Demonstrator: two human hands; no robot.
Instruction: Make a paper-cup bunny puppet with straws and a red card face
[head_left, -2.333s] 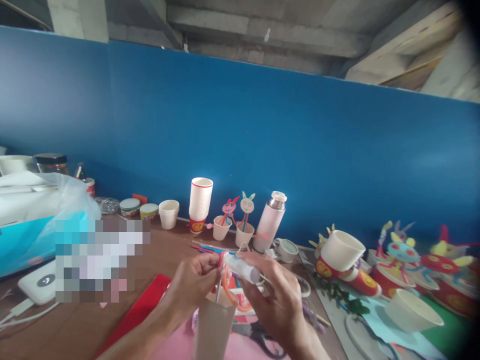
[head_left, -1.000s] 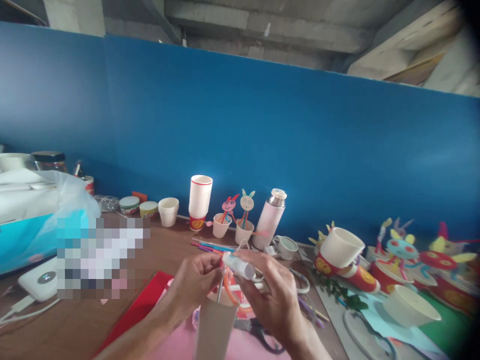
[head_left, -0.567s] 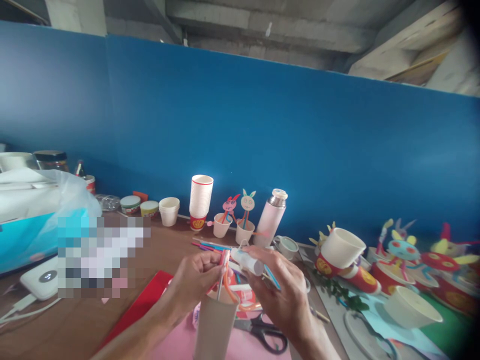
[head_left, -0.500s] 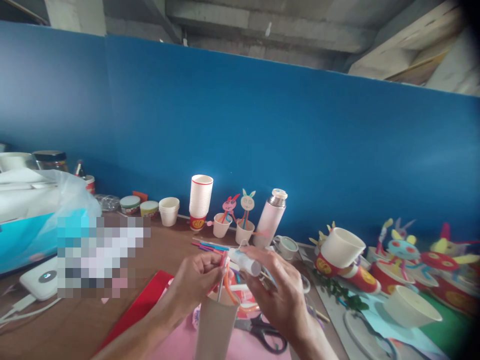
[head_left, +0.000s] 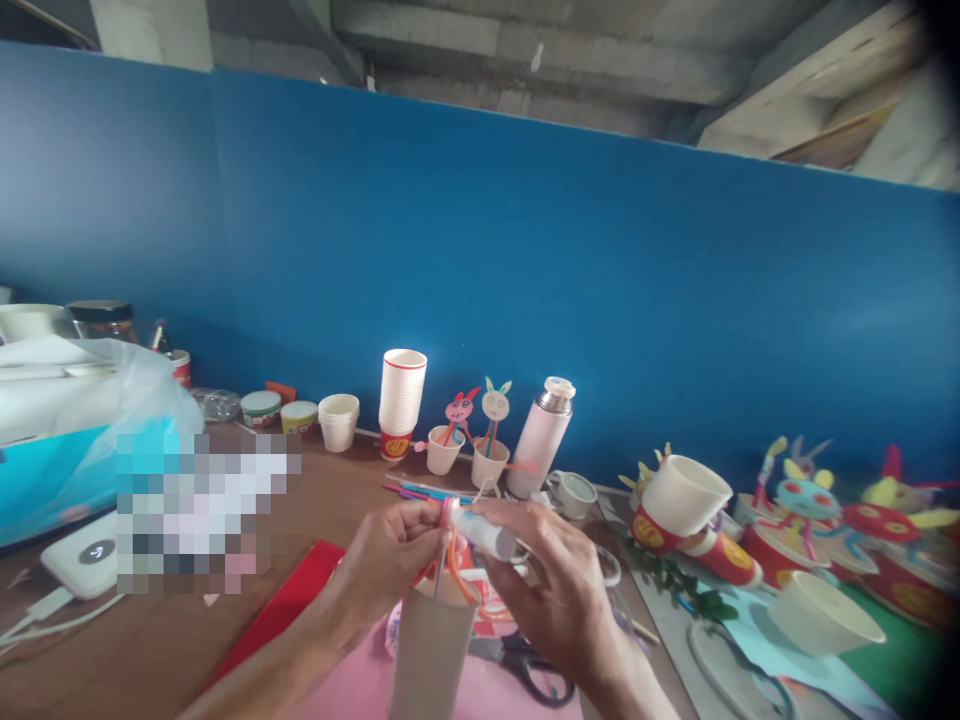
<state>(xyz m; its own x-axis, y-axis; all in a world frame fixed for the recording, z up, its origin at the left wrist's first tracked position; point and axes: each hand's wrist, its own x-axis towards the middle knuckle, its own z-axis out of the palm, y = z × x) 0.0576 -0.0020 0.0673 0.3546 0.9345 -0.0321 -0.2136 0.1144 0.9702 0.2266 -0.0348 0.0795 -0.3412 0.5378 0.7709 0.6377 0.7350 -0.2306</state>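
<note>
Fingers of our left hand (head_left: pixel 390 550) pinch a reddish strip (head_left: pixel 448 512) over the paper cup (head_left: pixel 433 650), presumably to steady it; our right hand's (head_left: pixel 562 575) wrap around 1 white tube (head_left: pixel 486 533), tilted so its end meets the strip. An orange stem (head_left: pixel 457 570) enters the cup.

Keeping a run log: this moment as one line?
left hand: pinching coloured strands; right hand: holding white bottle; cup: below; scissors: nearby
</note>
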